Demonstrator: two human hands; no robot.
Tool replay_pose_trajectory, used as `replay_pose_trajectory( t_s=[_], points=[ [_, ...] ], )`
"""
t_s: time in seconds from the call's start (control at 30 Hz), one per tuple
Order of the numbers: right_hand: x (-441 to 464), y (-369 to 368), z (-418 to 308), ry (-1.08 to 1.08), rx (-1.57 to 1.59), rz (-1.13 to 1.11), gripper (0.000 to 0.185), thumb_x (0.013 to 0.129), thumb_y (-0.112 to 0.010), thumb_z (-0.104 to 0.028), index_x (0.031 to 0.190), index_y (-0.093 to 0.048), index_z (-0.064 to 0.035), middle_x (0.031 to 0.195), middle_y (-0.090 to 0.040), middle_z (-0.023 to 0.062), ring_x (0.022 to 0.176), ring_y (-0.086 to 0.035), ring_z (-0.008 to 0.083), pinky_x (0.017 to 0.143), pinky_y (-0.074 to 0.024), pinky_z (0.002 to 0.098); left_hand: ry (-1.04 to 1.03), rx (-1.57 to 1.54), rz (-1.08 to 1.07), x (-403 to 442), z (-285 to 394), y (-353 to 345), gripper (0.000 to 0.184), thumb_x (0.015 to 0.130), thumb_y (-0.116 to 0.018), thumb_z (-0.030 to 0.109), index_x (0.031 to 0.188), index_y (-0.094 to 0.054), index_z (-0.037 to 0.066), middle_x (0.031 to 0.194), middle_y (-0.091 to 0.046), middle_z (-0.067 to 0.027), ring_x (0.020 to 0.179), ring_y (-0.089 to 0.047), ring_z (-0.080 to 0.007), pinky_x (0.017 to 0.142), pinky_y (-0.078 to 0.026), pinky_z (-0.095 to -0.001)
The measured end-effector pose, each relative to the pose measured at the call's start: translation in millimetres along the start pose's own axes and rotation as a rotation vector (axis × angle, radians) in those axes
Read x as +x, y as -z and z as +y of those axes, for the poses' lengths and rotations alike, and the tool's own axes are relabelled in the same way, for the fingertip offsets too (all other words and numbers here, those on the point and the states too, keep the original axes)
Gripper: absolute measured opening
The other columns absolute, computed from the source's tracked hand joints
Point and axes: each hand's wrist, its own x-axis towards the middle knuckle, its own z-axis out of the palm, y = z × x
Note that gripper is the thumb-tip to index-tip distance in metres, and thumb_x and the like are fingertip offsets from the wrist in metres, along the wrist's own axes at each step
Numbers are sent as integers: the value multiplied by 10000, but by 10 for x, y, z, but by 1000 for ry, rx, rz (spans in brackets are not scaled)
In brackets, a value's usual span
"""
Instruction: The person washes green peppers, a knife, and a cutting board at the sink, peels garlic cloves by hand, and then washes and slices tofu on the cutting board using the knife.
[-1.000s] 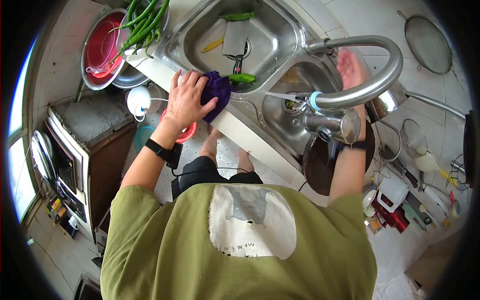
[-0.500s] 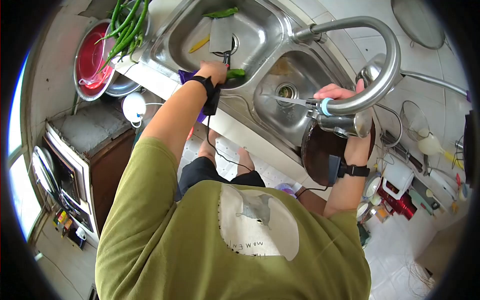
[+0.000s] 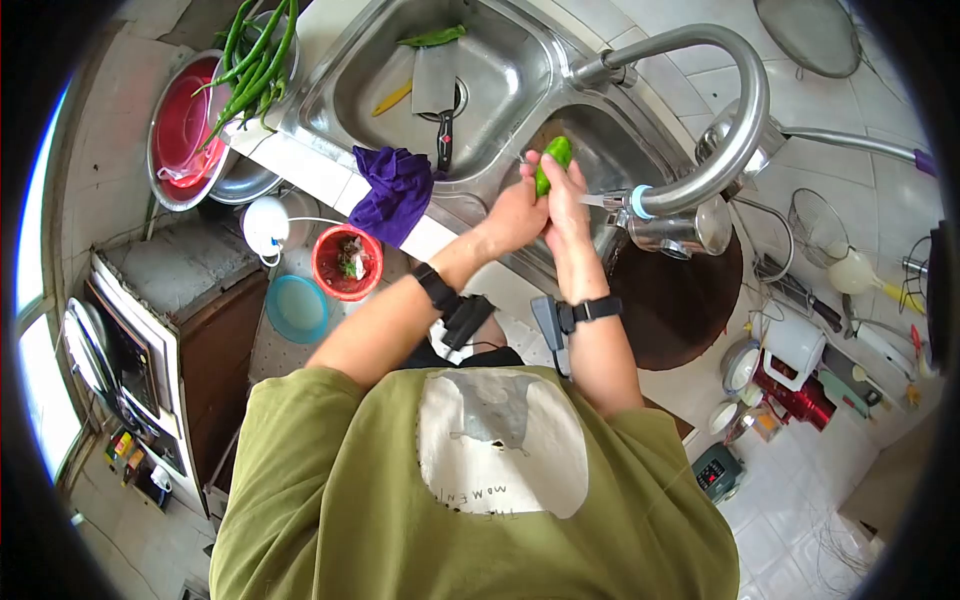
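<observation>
Both my hands meet over the right sink basin (image 3: pixel 625 150), in front of the faucet outlet, where a short water stream shows. Between them a green pepper (image 3: pixel 553 165) points up and away from me. My left hand (image 3: pixel 516 216) is closed around its near side, and my right hand (image 3: pixel 568 208) is wrapped on it from the right. The fingers partly hide the pepper's lower end. In the left basin (image 3: pixel 510 75) lie a cleaver (image 3: pixel 434 80) with a black handle, a yellow-handled tool (image 3: pixel 392 98) and another green pepper (image 3: pixel 433 37).
A curved faucet (image 3: pixel 745 85) arches over the right basin. A purple cloth (image 3: pixel 392 190) drapes over the counter edge. Long green chillies (image 3: pixel 258 65) lie by a red basin (image 3: pixel 180 120) at left. A red bin (image 3: pixel 347 262) stands below. A round dark board (image 3: pixel 680 300) is right of the sink.
My left hand has lifted the green pepper from the left basin and carried it right to the faucet. My right hand has left the faucet and joined it on the pepper.
</observation>
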Motion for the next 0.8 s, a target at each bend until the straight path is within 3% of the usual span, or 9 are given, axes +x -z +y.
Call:
replay_pose_trajectory(
  t_s=[0.07, 0.17, 0.4, 0.53, 0.57, 0.67, 0.73, 0.77, 0.8],
  points=[
    [59, 4, -47, 40, -117, 74, 422, 1071, -581, -445, 1211, -562, -47, 1027, -707, 110, 879, -695, 213, 791, -584, 359, 118, -489, -90, -79, -4, -127, 254, 1068, -541, 278, 1061, -577, 26, 725, -580, -25, 590, -550, -136, 501, -437, -309],
    [39, 180, -235, -180, -235, 140, 596, 1062, -517, -573, 1240, -551, -5, 960, -697, 154, 836, -724, 257, 758, -598, 411, 278, -727, -255, -182, 52, -213, 274, 1092, -519, 316, 954, -529, 79, 690, -456, 33, 507, -383, -100, 434, -306, -288],
    [-124, 304, -18, 31, -100, -3, 440, 1087, -559, -398, 1282, -549, -4, 1168, -715, 162, 1012, -702, 222, 862, -582, 385, 358, -639, -37, -66, 120, -300, 386, 1103, -476, 425, 891, -513, 105, 612, -389, 42, 457, -310, -86, 413, -225, -275],
    [66, 537, -39, -70, -121, -68, 551, 1034, -604, -533, 1236, -557, -22, 1103, -699, 127, 959, -699, 202, 850, -574, 345, 380, -764, -202, -89, 129, -220, 346, 1089, -507, 363, 895, -530, 76, 609, -403, 39, 451, -326, -102, 411, -251, -283],
    [10, 455, -159, -210, 61, 253, 585, 1004, -615, -598, 1204, -575, -49, 1077, -690, 98, 940, -685, 193, 829, -567, 327, 344, -784, -244, -121, 148, -310, 316, 1078, -532, 338, 920, -535, 64, 625, -419, 34, 471, -360, -109, 426, -290, -283],
    [60, 608, 3, -97, 107, -9, 555, 1015, -610, -580, 1216, -581, -64, 1077, -688, 84, 953, -678, 191, 812, -562, 325, 279, -798, -281, -79, 104, -341, 236, 1028, -610, 239, 1046, -544, 14, 693, -502, 0, 580, -493, -115, 505, -421, -290],
    [-39, 466, 12, -18, 49, -4, 490, 1022, -647, -499, 1252, -568, -73, 1072, -685, 82, 970, -673, 195, 819, -558, 333, 99, -236, 3, 31, -138, -388, 258, 992, -628, 182, 1143, -541, -9, 764, -636, -114, 674, -651, -215, 587, -516, -368],
    [-38, 437, 52, 26, -14, 7, 477, 1017, -672, -453, 1275, -550, -71, 1070, -678, 79, 968, -677, 201, 817, -560, 334, -180, 54, 264, -9, -245, -572, 289, 959, -607, 134, 1169, -524, -47, 853, -701, -256, 776, -726, -379, 676, -562, -472],
    [-53, 441, 85, 66, -76, 21, 472, 1012, -696, -408, 1298, -532, -69, 1069, -670, 76, 965, -680, 208, 815, -562, 334, -177, 50, 265, -92, -163, -623, 289, 959, -607, 134, 1169, -524, -47, 853, -701, -256, 776, -726, -379, 676, -562, -472]
  ],
)
